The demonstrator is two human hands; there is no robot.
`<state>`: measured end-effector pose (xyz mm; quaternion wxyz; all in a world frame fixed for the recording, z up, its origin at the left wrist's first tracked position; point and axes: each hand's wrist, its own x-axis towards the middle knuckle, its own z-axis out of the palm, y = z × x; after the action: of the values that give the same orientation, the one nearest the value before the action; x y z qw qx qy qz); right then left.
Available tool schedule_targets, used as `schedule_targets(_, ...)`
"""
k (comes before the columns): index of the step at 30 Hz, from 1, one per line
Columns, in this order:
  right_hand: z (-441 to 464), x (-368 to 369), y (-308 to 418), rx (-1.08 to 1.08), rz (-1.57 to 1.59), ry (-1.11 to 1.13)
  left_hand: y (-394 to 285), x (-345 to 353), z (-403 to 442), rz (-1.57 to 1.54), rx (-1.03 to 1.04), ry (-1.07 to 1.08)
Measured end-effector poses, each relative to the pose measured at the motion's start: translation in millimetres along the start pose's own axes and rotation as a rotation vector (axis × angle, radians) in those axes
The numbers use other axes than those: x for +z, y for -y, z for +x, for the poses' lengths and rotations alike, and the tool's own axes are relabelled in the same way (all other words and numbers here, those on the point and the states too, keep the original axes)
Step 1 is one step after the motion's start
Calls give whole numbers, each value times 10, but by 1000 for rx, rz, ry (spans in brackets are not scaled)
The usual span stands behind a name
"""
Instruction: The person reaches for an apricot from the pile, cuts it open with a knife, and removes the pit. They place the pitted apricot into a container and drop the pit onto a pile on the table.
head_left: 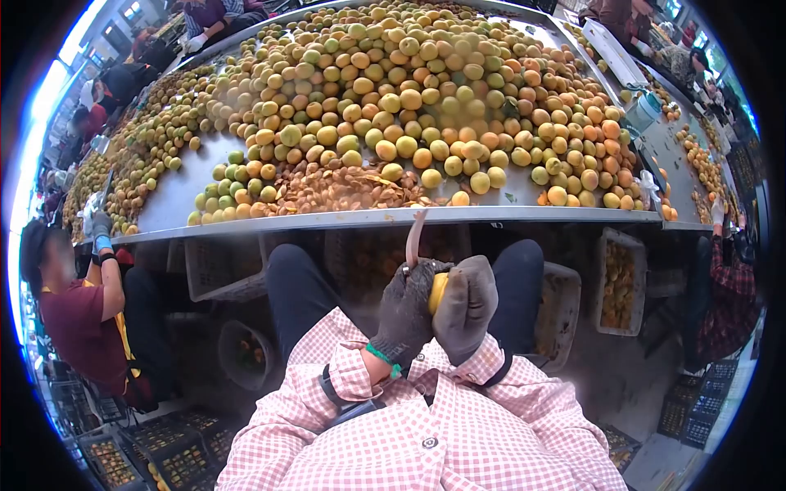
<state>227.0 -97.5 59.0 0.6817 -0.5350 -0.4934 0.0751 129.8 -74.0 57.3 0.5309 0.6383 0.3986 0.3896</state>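
Note:
My left hand [403, 309], in a dark glove with a green cuff edge, is closed around a thin curved pale tool [416, 237] that sticks up toward the table edge. Beside it, my right hand [468, 307], in a grey glove, is closed on a yellow fruit [438, 293]. The fruit sits between the two hands, partly covered by the fingers. Both hands are close together above my lap, in front of the metal table [491, 214]. Near the table's front edge lies a heap of brown pits [336, 188], with many yellow-orange fruits [409, 98] behind it.
Under the table are crates [618, 282], [557, 315] and a round bucket [246, 353]. A person in a maroon shirt [86, 327] is at the left, one in a plaid sleeve [729, 286] at the right. Black crates [180, 462] stand low at the left.

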Motion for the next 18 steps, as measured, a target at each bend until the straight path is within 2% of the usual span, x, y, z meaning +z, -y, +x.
schedule_targets(1,24,-34,-53,-2,4,4,44,-30,12,560,198,110)
schedule_targets(3,46,-91,-166,-136,-129,232,160,-29,-24,546,131,146)
schedule_targets(5,95,-77,-254,-191,-90,240,493,61,-96,150,-59,97)
schedule_targets(6,110,-80,-279,-243,-92,277,515,96,-88,-171,-189,106)
schedule_targets(7,134,-78,-294,-299,-93,313,536,79,-63,-170,-184,105)
schedule_targets(9,143,-55,-252,-277,-83,319,512,-45,59,162,115,65)
schedule_targets(11,108,-1,-179,607,414,96,382,-189,186,492,406,28)
schedule_targets(12,144,-133,-275,836,542,198,308,-229,236,654,553,11)
schedule_targets(13,152,-118,-226,836,540,190,138,-252,259,651,556,18)
schedule_targets(15,148,-79,-66,1040,626,188,-198,-290,252,201,221,92)
schedule_targets(16,15,-148,-282,479,7,568,-227,-319,281,283,340,161)
schedule_targets(17,-139,-273,-399,481,8,566,-281,-349,306,284,338,163)
schedule_targets(18,67,-312,6,507,105,633,-343,-375,334,454,408,280)
